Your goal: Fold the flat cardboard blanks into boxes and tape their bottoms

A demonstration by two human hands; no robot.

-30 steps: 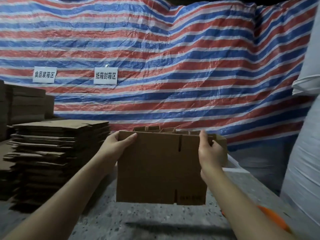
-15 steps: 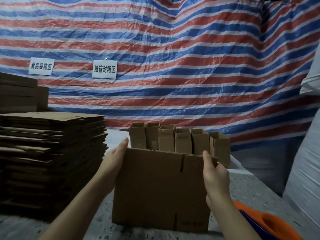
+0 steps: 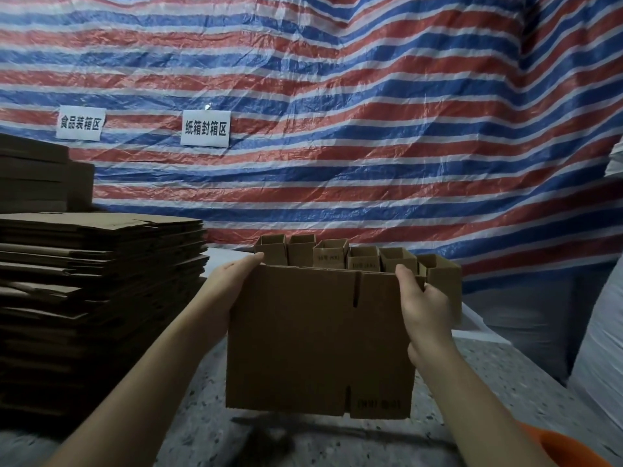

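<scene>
Cardboard blank (image 3: 317,338) upright — left hand (image 3: 224,291), right hand (image 3: 423,308) grip edges.

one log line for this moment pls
step: opening blank | left hand: holds cardboard blank edge | right hand: grips top corner | bottom: untaped

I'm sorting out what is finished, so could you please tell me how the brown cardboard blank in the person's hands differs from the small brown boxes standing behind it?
The brown cardboard blank is still flat, gripped by the left hand and right hand; the small brown boxes are already opened into shape. The blank is held above the speckled table; the boxes stand in a row, untouched. Both are plain brown cardboard.
</scene>
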